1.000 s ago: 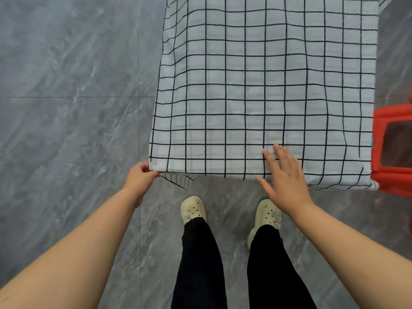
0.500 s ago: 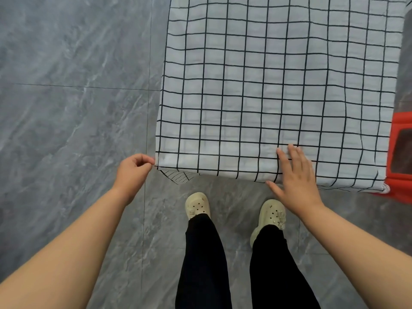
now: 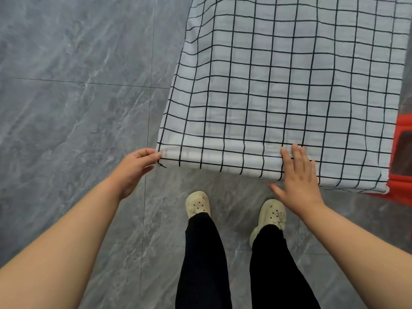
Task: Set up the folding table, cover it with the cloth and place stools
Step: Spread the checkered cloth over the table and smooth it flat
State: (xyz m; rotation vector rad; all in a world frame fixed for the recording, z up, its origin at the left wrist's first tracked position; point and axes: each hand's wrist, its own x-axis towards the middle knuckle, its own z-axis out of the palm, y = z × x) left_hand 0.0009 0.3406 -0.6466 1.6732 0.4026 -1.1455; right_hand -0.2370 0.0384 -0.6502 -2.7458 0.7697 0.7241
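Note:
A white cloth with a black grid (image 3: 278, 97) covers the folding table, which is hidden beneath it. The cloth's near edge folds over the table's front edge. My left hand (image 3: 136, 168) pinches the cloth's near left corner between thumb and fingers. My right hand (image 3: 297, 175) lies flat with spread fingers on the cloth's near edge, right of centre. A red plastic stool (image 3: 401, 166) stands at the table's right side, partly behind the cloth's corner.
Grey marble-look floor tiles (image 3: 78, 97) stretch to the left and in front of the table. My feet in cream clogs (image 3: 197, 204) and black trousers stand just before the table's near edge.
The view has shifted left, so the table sits further right. My left hand reopened and took the corner again; the loose flap under the corner is tucked up. My right hand stays flat.

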